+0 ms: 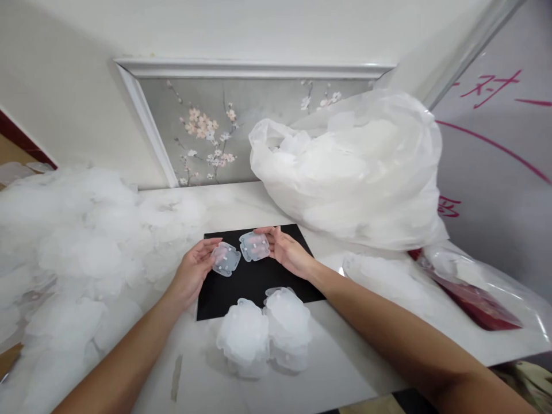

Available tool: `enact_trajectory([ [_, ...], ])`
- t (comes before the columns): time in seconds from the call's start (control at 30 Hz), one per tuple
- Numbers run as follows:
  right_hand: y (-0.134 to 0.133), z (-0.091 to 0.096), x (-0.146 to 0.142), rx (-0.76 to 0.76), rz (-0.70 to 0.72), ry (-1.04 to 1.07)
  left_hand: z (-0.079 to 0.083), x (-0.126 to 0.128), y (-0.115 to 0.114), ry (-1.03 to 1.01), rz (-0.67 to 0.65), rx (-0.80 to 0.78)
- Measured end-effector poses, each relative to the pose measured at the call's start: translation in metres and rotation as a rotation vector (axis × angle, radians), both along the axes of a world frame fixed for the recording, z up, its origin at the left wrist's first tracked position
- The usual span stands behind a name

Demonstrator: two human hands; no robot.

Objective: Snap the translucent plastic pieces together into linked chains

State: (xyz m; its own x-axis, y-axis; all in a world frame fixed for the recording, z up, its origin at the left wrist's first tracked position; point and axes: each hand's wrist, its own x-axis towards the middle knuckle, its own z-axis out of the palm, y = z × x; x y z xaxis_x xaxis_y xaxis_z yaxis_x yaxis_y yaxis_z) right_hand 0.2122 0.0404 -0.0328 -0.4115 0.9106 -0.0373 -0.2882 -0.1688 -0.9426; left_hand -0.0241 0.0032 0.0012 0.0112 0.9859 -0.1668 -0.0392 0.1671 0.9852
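My left hand (pixel 195 267) pinches one translucent plastic piece (pixel 226 259) by its left edge. It is flat and rounded, with notched edges and small white marks. A matching translucent plastic piece (pixel 254 246) is gripped at its right side by my right hand (pixel 284 250). Both pieces are held above a black mat (pixel 254 287), close together but apart, and my fingers show through them. In front of the mat stand two stacks of similar pieces, a left stack (pixel 244 336) and a right stack (pixel 288 328).
A large heap of translucent pieces (pixel 86 241) covers the table's left side. At the back right bulges a white plastic bag (pixel 349 172). More pieces (pixel 383 279) lie right of the mat, near a red item in clear plastic (pixel 478 299). Behind is a wall with a floral panel (pixel 207 132).
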Motion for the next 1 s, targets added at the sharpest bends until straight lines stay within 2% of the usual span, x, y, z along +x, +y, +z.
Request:
enact_trajectory([
  [0.1,0.001,-0.001,0.001,0.007,0.008,0.020,0.000,0.000,0.000,0.008,-0.054,-0.070],
  [0.2,0.000,0.000,0.001,0.006,0.016,0.035,0.002,-0.001,0.000,-0.009,-0.053,-0.109],
  [0.43,-0.001,0.001,0.001,0.014,0.016,-0.015,0.004,-0.007,0.005,-0.056,-0.072,-0.042],
  [0.57,-0.001,0.000,0.002,0.046,0.016,-0.033,0.013,-0.009,0.002,0.083,-0.132,-0.017],
  [0.73,-0.002,0.001,0.004,0.188,-0.012,-0.144,0.023,-0.013,0.000,0.282,-0.254,0.052],
  [0.9,-0.003,0.002,0.006,0.377,-0.006,-0.247,0.017,-0.021,0.002,0.286,-0.410,0.124],
  [1.0,-0.005,0.002,0.005,0.463,0.042,-0.357,0.012,-0.023,0.004,0.378,-0.406,0.219],
])
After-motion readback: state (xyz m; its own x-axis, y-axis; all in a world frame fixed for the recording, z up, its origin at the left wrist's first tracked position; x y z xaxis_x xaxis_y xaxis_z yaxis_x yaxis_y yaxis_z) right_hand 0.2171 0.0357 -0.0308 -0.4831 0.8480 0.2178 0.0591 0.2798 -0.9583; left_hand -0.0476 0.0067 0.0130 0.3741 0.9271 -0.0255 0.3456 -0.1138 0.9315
